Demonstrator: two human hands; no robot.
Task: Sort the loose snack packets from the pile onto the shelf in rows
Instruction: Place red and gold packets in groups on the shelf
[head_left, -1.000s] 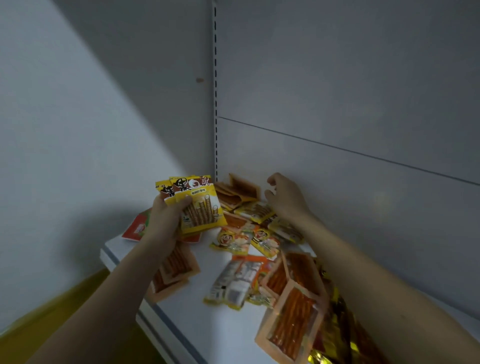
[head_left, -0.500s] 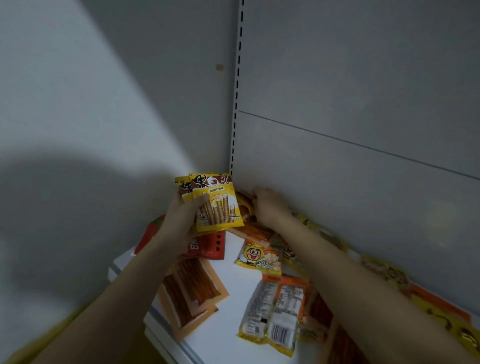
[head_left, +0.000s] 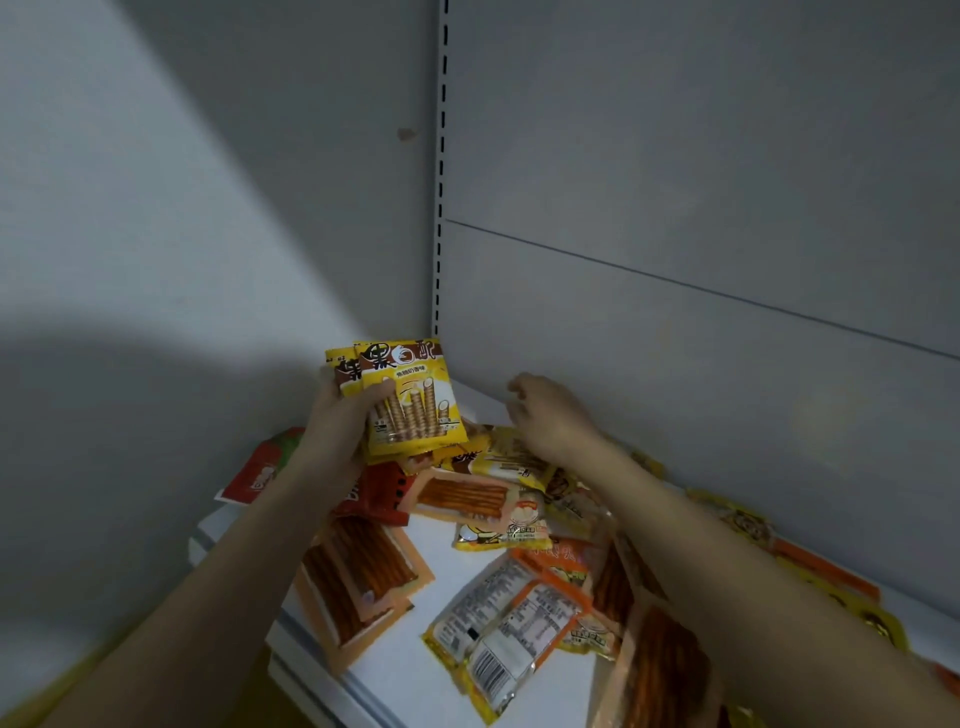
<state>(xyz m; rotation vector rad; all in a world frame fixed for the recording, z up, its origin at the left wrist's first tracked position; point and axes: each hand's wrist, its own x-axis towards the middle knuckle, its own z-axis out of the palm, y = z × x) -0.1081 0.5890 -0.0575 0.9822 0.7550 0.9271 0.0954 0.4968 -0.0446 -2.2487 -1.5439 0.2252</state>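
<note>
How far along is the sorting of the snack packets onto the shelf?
Done: no rows show on the shelf yet. In hand: the left hand holds a few matching yellow wafer-roll packets; the right hand hovers above the pile, fingers loosely curled, holding nothing. Left: nearly all packets lie jumbled.

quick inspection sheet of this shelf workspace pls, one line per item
surface: white shelf, largely covered by packets
job's things: yellow wafer-roll packets held upright; loose pile of orange, yellow and red packets, no rows visible
clutter: nothing seen beyond the pile
grips: left hand grips the yellow packets; right hand above the pile, fingers loosely curled, holding nothing
cables: nothing seen
surroundings: grey back panel, slotted upright
</note>
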